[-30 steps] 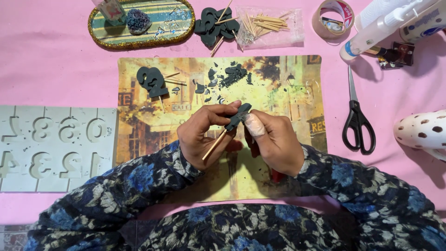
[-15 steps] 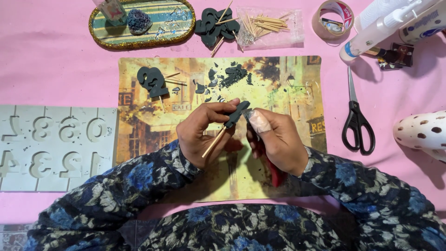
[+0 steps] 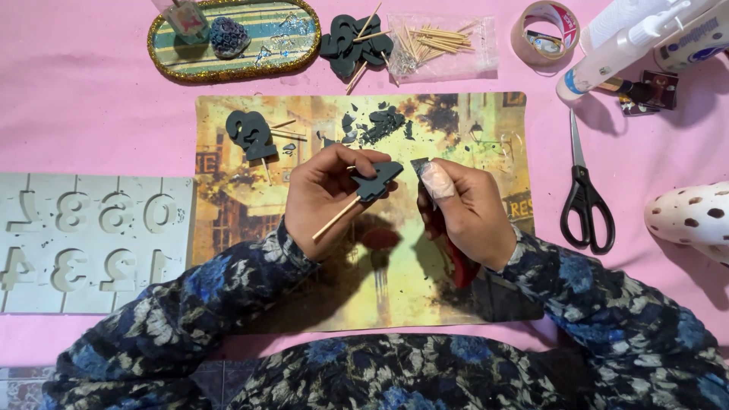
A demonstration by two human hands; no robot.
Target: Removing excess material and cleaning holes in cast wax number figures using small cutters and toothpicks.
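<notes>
The dark number piece on a stick (image 3: 373, 181) sits just above the middle of the view, pinched between the thumb and fingers of the left hand (image 3: 326, 193), its wooden skewer slanting down toward seven o'clock. At three o'clock from it, the right hand (image 3: 467, 212) has its fingers closed around a small blade with a red handle (image 3: 460, 262), the tip pointing up near the piece's edge; whether the blade touches the piece I cannot quite tell.

By my reading, the trimming is partway along. Dark shavings (image 3: 376, 125) lie scattered on the printed mat (image 3: 456, 121) at twelve o'clock from the hands, and two dark numbers on sticks (image 3: 250, 135) already rest on the mat at ten o'clock. More dark numbers (image 3: 351, 44) lie piled at twelve o'clock beyond the mat, beside a bag of skewers (image 3: 440, 42); these may be waiting or finished. The pale number mould (image 3: 91, 243) at nine o'clock looks empty, so the casting seems done. Scissors (image 3: 585, 197) lie at three o'clock.
</notes>
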